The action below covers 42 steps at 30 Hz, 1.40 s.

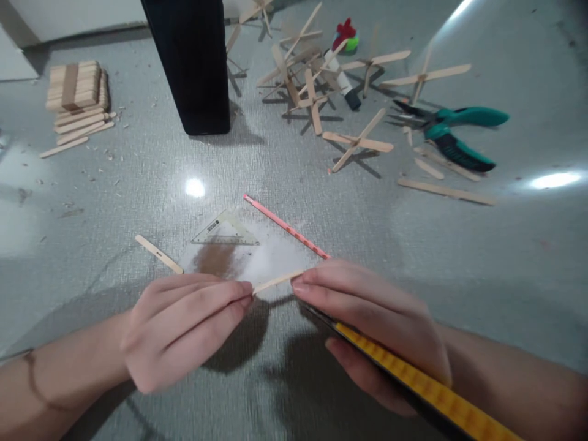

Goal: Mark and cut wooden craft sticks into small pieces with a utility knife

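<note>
Between my two hands a wooden craft stick (pixel 277 281) is held just above the table. My left hand (pixel 188 327) is closed, pinching the stick's left end between thumb and fingertips. The fingertips of my right hand (pixel 376 318) hold its other end. That same hand also grips a yellow-and-black utility knife (pixel 413 373), which slants down to the lower right; its tip lies partly under the fingers. Just beyond the hands are a pink pencil (pixel 287 228), a clear set square (pixel 225 229) and another craft stick (pixel 158 253) with a dark mark.
Teal-handled pliers (pixel 459 131) lie at the right beside loose stick pieces (pixel 445 191). Crossed stick assemblies (pixel 358 142), a glue tube (pixel 342 79) and a red-green item (pixel 346 35) are at the back. A black phone-like slab (pixel 193 67) stands near a stick bundle (pixel 73 86).
</note>
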{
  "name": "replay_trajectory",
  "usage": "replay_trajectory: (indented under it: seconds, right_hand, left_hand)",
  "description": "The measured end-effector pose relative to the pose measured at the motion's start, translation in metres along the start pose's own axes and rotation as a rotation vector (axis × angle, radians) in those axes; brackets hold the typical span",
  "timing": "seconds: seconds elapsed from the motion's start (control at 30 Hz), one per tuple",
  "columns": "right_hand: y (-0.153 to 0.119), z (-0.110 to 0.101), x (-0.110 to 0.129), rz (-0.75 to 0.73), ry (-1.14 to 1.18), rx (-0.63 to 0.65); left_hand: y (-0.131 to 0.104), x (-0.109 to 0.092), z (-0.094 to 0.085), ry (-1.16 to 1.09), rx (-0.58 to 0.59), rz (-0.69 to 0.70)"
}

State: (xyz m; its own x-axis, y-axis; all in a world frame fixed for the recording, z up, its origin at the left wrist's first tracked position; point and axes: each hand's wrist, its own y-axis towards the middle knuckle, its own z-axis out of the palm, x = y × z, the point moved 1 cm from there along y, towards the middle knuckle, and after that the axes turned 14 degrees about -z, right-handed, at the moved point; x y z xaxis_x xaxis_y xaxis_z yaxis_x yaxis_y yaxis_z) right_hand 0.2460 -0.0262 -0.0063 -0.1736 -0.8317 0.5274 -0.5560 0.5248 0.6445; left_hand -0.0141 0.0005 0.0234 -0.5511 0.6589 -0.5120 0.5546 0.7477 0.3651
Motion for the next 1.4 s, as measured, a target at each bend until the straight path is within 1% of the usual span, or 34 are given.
replay_trajectory:
  seconds: [0.03,0.07,0.17,0.23,0.3,0.33,0.4,0.57,0.67,0.77,0.87,0.9,0.97,1.0,1.07,1.13,1.2,1.27,1.33,1.4]
  right_hand:
    - [0.0,0.0,0.0,0.007,0.025,-0.021]
    - [0.0,0.0,0.0,0.016,0.043,-0.039]
    - [0.001,-0.002,0.002,0.048,0.045,-0.037]
    - [0.002,-0.004,0.003,0.066,0.048,-0.01]
    - [0.003,-0.007,0.004,0.091,0.051,0.035]
    - [0.004,-0.009,0.004,0.102,0.051,0.057]
    - [0.004,-0.011,0.004,0.105,0.057,0.07]
    - [0.004,-0.013,0.002,0.105,0.112,0.087]
    - [0.004,-0.01,0.001,0.091,0.213,0.096]
    - [0.002,-0.004,-0.001,0.028,0.285,0.113]
    - [0.001,-0.001,-0.003,-0.048,0.279,0.093]
    - [0.001,-0.002,-0.003,-0.049,0.269,0.092]
    - [0.002,-0.005,-0.003,0.011,0.234,0.096]
    - [0.003,-0.006,-0.003,0.052,0.212,0.095]
    - [0.004,-0.01,-0.003,0.127,0.171,0.058]
    - [0.004,-0.011,-0.003,0.17,0.16,0.002]
    - [0.004,-0.009,-0.004,0.187,0.168,-0.016]
    - [0.003,-0.006,-0.006,0.171,0.16,-0.013]
    - [0.003,-0.002,-0.007,0.161,0.122,-0.005]
    - [0.003,0.002,-0.008,0.152,0.094,0.006]
  left_hand:
    - [0.003,-0.002,0.003,0.007,0.018,0.04]
    - [0.006,-0.003,0.007,-0.006,0.035,-0.035]
    - [0.013,-0.001,0.017,-0.279,0.061,-0.407]
    - [0.013,0.002,0.024,-0.51,0.115,-0.588]
    - [0.012,0.004,0.028,-0.681,0.168,-0.676]
    - [0.011,0.005,0.03,-0.731,0.184,-0.697]
    - [0.01,0.006,0.03,-0.763,0.214,-0.715]
    - [0.01,0.006,0.029,-0.722,0.274,-0.694]
    - [0.012,0.004,0.028,-0.61,0.304,-0.615]
    - [0.014,0.002,0.029,-0.547,0.328,-0.557]
    - [0.013,0.002,0.033,-0.624,0.349,-0.599]
    - [0.013,0.002,0.035,-0.668,0.346,-0.617]
    - [0.011,0.004,0.036,-0.729,0.329,-0.636]
    - [0.011,0.005,0.036,-0.718,0.317,-0.634]
    - [0.013,0.007,0.036,-0.595,0.297,-0.574]
    - [0.014,0.008,0.035,-0.409,0.277,-0.45]
    - [0.015,0.009,0.035,-0.247,0.251,-0.313]
    - [0.014,0.011,0.036,-0.134,0.217,-0.213]
    - [0.013,0.012,0.037,-0.045,0.197,-0.157]
    - [0.011,0.013,0.038,0.015,0.199,-0.13]
